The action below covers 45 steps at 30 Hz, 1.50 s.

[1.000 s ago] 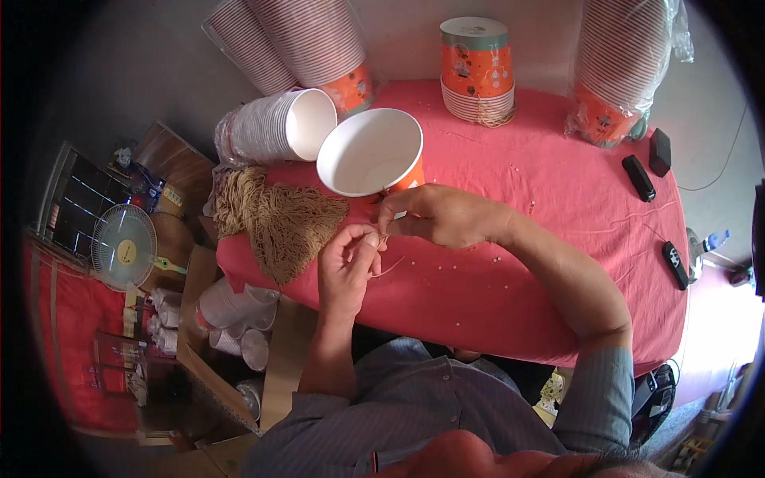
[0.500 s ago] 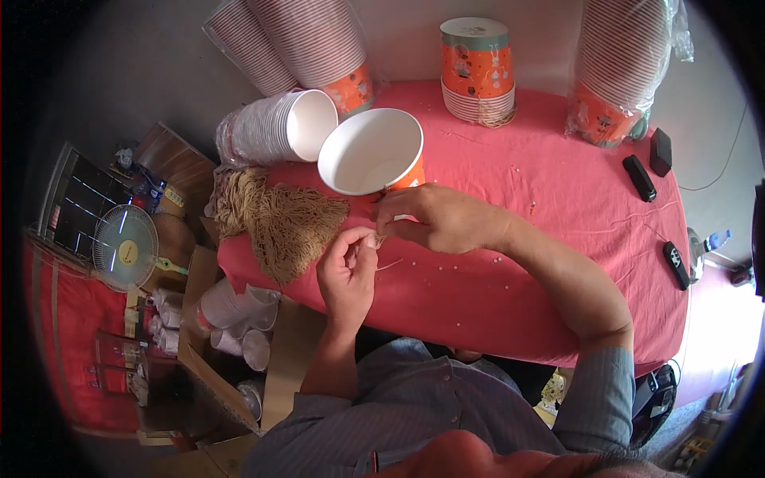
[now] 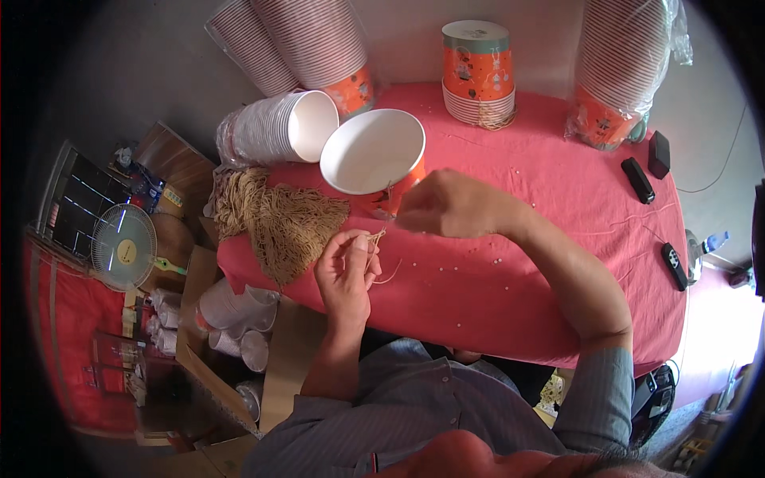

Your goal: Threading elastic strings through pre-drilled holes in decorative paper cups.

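Note:
My left hand (image 3: pixel 344 275) is closed in a pinch on a thin tan cord (image 3: pixel 381 236), whose loose end curls down over the red tablecloth. To its right, slightly higher, my right hand (image 3: pixel 453 205) is curled with the fingertips together and a little blurred; what they hold, if anything, cannot be made out. Just beyond both hands stands a large paper bucket (image 3: pixel 374 151), white inside and orange outside, open side up. A bit of cord shows against its orange side. Left of my left hand lies a thick bundle of tan cords (image 3: pixel 291 227).
Nested bucket stacks (image 3: pixel 315 44) in clear wrap stand at the back left, another wrapped stack (image 3: pixel 621 64) at the back right. An upside-down orange bucket stack (image 3: pixel 476 72) is between them. Small white beads (image 3: pixel 498 261) dot the red tablecloth (image 3: pixel 550 295). An open carton (image 3: pixel 279 374) sits left below.
My right hand has drawn away from my left hand, moving to the right and slightly up. More of the cord at my left fingertips now shows.

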Motion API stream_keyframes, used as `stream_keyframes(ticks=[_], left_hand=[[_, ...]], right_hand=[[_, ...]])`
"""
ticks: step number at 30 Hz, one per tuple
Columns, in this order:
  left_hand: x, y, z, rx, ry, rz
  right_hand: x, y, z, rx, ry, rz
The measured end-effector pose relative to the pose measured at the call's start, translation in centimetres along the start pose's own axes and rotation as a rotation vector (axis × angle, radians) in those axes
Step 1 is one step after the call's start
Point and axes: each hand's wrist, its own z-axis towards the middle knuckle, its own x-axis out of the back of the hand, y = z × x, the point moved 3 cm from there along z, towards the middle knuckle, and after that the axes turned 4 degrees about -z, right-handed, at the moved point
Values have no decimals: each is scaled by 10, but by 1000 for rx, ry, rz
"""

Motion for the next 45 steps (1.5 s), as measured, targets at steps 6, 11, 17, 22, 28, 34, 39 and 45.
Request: stream_keyframes(ticks=[6,11,17,22,28,34,39,45], left_hand=[[-7,-5,-9,-74,-99,90],[-10,-5,-3,-7,-56,-40],[-11,-8,-3,-11,-34,-64],[-15,-8,-2,10,-24,-65],[-13,-3,7,-11,-30,-48],[-21,0,11,-6,-8,-18],[-22,-4,12,-28,-81,51],[-25,-7,8,-34,-88,145]], right_hand=[[-20,7,7,-158,-18,456],[-5,8,3,-81,62,245],[-9,-2,-2,-64,-125,329],[3,-5,-6,-314,-16,335],[3,-26,-16,-107,-163,344],[-48,-5,-23,-236,169,740],[-68,17,-22,-200,278,963],[-74,24,-20,-225,281,980]])
